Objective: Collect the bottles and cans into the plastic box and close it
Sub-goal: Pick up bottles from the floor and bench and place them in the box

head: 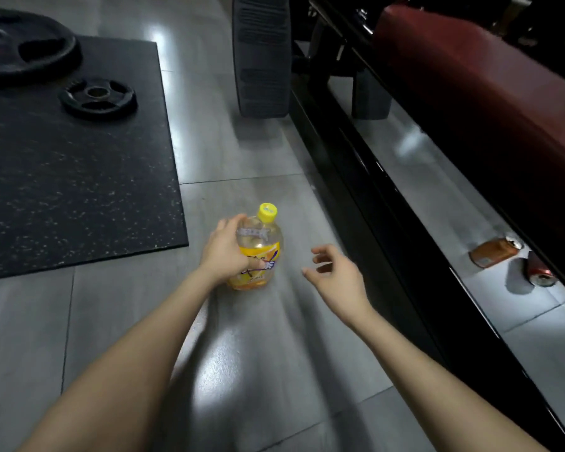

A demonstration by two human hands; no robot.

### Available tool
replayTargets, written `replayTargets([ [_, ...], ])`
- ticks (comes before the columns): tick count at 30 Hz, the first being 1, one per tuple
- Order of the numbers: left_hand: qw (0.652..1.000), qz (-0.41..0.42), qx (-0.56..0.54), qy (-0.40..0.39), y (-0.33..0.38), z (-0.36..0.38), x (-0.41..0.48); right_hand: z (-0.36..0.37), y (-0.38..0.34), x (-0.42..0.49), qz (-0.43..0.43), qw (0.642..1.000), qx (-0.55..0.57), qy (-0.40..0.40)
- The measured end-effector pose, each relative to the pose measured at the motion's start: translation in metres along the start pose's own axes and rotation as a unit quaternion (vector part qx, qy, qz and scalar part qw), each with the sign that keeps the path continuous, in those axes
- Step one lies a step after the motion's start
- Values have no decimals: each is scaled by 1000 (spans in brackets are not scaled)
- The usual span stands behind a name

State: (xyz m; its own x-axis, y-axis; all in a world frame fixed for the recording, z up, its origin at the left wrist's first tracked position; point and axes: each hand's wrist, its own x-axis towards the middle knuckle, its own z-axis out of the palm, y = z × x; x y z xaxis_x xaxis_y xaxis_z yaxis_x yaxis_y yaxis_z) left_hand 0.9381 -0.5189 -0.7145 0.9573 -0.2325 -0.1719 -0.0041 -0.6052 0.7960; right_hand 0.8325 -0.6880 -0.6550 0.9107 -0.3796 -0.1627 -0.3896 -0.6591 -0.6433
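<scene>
label print on bottle point(262, 246) blurred, no text legible

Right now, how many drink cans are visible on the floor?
2. An orange can lies on its side on the floor beside the red bench; a red can lies just right of it, at the bench's edge. More may be hidden under the bench.

Two long bare forearms point(134, 353)

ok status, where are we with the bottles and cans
Left grip holds bottle. Right grip open, empty. Orange can, red can lie on floor past rail. Box not in view.
</scene>
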Motion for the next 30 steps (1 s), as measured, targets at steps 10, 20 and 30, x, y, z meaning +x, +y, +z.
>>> replayTargets([
  [10,988,34,-42,146,133,-62,-86,-132,-58,-94,-187,940,22,284],
  [20,977,95,-66,179,262,-87,-142,-283,-71,-113,-110,867,111,473],
  [30,974,124,-7,189,330,-110,-149,-330,-80,-20,10,914,229,335],
])
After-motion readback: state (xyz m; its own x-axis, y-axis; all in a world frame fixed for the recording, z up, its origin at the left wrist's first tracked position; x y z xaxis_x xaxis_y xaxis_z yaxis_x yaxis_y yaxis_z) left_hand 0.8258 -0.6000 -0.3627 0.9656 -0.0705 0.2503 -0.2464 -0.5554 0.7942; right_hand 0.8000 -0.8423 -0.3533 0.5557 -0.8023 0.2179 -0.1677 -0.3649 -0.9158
